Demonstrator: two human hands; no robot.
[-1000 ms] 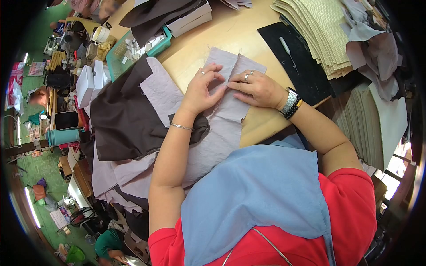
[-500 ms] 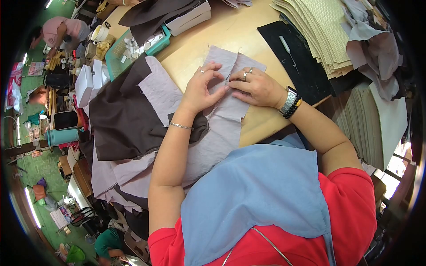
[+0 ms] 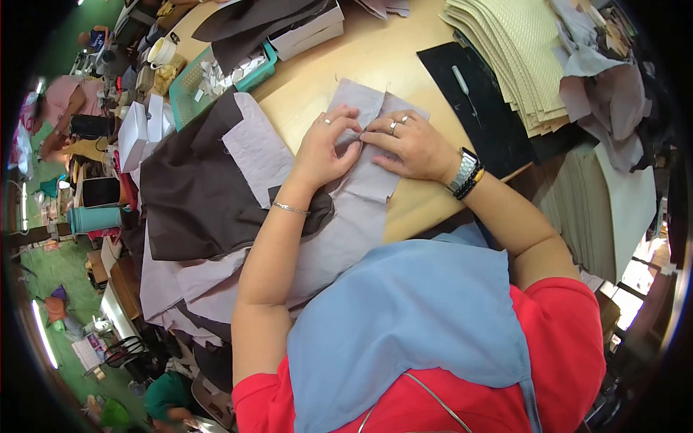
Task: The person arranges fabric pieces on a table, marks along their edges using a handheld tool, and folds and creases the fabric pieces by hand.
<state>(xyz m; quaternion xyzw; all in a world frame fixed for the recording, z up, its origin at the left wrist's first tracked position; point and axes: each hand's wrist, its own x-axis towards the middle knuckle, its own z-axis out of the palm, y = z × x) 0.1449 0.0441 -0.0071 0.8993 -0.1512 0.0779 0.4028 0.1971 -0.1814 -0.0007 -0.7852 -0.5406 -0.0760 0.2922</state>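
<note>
Pale mauve fabric (image 3: 346,234) lies in front of me on the table, with a fold or seam running up its middle. My left hand (image 3: 325,151) is at the left of that seam, thumb and fingertips closed on the cloth. From the other side, my right hand (image 3: 415,150) pinches the same seam, its fingertips almost touching the left ones. The cloth right under the fingertips is partly hidden. Dark brown fabric (image 3: 195,195) is spread to the left, with a smaller mauve piece (image 3: 256,141) on top of it.
A turquoise basket (image 3: 184,105) with small white pieces stands at the upper left. To the right, a white-handled awl-like tool (image 3: 460,79) rests on a black sheet (image 3: 498,130), beside stacked cream textured sheets (image 3: 505,50). Co-workers (image 3: 170,397) are at the left.
Both hands have shifted slightly left, still at the seam. The right fingers have straightened a little. A person in pink at the far left has moved lower in view.
</note>
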